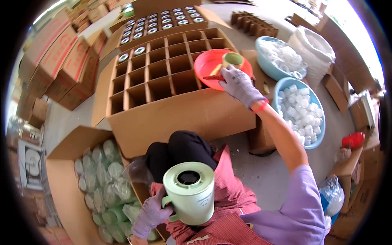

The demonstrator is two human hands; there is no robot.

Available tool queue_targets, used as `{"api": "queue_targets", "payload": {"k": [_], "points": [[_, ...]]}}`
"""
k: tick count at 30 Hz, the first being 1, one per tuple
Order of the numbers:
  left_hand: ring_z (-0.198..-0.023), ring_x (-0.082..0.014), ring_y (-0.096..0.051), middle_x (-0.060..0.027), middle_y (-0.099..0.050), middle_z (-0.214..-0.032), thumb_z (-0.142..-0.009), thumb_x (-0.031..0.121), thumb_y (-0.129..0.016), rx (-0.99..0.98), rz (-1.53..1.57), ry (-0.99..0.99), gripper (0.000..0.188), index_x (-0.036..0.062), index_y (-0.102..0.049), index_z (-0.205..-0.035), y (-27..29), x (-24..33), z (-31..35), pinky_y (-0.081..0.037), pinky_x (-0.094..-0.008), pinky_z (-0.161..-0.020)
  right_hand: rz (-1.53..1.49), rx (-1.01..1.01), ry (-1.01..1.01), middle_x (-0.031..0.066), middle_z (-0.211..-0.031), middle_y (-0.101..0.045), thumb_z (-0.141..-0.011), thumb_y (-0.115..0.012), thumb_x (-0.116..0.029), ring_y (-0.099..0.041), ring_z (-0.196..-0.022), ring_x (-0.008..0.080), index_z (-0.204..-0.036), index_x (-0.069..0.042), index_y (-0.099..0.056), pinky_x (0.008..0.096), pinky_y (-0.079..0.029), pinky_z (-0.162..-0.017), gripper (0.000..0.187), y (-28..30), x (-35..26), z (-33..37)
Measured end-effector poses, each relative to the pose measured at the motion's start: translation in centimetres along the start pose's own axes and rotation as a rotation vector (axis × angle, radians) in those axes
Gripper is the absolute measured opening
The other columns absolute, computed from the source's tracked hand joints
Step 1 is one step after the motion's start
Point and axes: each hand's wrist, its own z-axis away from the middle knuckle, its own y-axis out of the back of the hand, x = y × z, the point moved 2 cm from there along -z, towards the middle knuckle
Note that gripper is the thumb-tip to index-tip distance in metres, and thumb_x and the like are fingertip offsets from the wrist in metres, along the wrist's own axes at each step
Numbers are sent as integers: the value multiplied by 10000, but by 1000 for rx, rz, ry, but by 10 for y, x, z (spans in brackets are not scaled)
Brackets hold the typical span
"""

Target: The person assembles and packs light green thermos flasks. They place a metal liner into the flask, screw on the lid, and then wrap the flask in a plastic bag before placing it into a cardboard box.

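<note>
In my gloved left hand [152, 214], the fingers are wrapped round the handle of a pale green jug [192, 204]. The jug sits upright over my lap, its round top facing up with a dark opening in the middle. My gloved right hand [240, 85] reaches over a red basin [208, 61], fingers closed at a thin red stick-like tool [212, 77]; its far end is under the fingertips. Inside the basin, just beyond those fingers, stands a small green cup [233, 59]. A yellowish piece beside the cup is partly covered.
The basin rests on a divided carton [179, 110] holding two jars. Behind stands another carton [163, 30] filled with similar tops. At left, a carton [61, 179] holds wrapped green jugs. Blue tubs [320, 122] of white parts stand right, near a white sack [312, 47].
</note>
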Motion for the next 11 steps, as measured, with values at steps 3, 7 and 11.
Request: {"api": "queue_targets", "payload": {"k": [3, 7, 11], "points": [[-652, -246, -724, -116, -732, -767, -770, 77, -630, -124, 121, 86, 466, 23, -605, -1233, 0, -21, -21, -562, -344, -668, 154, -151, -149, 210, -989, -658, -869, -597, -195, -698, -888, 342, -992, -34, -658, 506, -560, -616, 211, -42, 52, -11], [-795, -167, -694, -105, -733, -916, -753, -34, -576, 66, 452, 137, 422, -14, -664, -1164, 5, -34, -17, -549, -290, -720, -6, 40, -107, 162, -929, -674, -900, -590, -275, -685, -890, 313, -864, -50, -664, 453, -540, -771, 240, -34, 64, -1], [-1141, -354, -621, -220, -569, -1332, -707, 55, -681, 386, 1110, 123, 720, -19, -474, -1393, 1, -87, -10, -527, -459, -962, -148, 240, -203, 162, -922, -673, -902, -613, -273, -682, -887, 313, -842, -50, -654, 465, -535, -773, 234, 2, 110, 41]]}}
